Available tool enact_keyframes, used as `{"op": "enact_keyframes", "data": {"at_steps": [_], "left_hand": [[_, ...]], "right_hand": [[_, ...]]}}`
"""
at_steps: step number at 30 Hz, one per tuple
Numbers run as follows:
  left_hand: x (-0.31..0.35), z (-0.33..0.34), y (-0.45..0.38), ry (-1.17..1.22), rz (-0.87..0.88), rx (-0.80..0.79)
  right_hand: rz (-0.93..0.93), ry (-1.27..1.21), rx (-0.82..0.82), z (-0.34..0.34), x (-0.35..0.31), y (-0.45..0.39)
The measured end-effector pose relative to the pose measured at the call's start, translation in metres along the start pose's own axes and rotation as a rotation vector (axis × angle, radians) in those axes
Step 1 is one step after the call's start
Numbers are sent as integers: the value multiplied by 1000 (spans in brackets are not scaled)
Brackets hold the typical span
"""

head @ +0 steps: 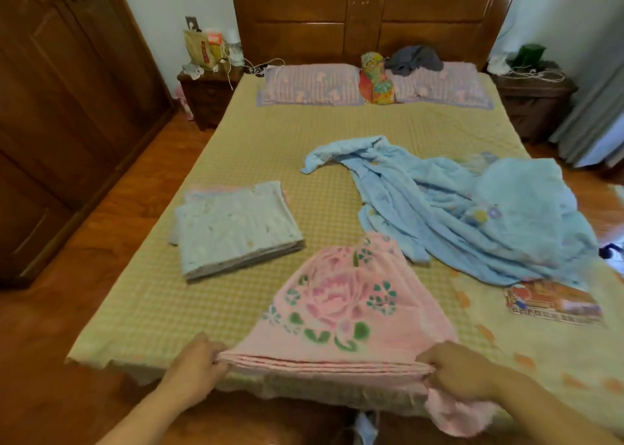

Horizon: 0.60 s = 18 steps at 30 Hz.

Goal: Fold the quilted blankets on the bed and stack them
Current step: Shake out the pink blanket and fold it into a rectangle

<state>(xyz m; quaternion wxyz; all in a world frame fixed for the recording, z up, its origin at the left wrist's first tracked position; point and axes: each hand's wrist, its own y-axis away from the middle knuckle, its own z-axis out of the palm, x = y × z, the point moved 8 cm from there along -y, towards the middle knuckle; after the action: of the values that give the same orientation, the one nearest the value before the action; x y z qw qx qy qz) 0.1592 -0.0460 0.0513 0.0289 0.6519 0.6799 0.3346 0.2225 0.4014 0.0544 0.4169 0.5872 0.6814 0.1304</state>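
Pink blanket (341,306), partly folded, lies at lower centre on the bed (236,161); its layered near edge is gripped by the left hand (196,363) and right hand (454,372), held apart. Left of it sits a folded pale blanket (233,228); a crumpled blue blanket (456,208) is spread at the right.

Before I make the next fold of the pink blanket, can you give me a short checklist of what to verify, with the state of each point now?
1. Left hand grips the near left corner of the pink blanket: ok.
2. Right hand grips the near right corner: ok.
3. Layers lie even along the near edge: not ok, a loose flap hangs below the right hand.
4. Far end lies free: not ok, it reaches the unfolded blue blanket; touching or overlapping, cannot tell.
5. Folded pale blanket lies flat on the bed, ready to be stacked on: ok.
6. Free sheet lies between the pink blanket and the folded one: ok.
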Motion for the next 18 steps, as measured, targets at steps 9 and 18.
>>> {"op": "enact_keyframes", "data": {"at_steps": [9, 18], "left_hand": [[-86, 139, 90, 1458, -712, -204], [-99, 101, 87, 968, -564, 7]], "right_hand": [[32, 298, 150, 142, -18, 61], [21, 357, 461, 179, -6, 113]]}}
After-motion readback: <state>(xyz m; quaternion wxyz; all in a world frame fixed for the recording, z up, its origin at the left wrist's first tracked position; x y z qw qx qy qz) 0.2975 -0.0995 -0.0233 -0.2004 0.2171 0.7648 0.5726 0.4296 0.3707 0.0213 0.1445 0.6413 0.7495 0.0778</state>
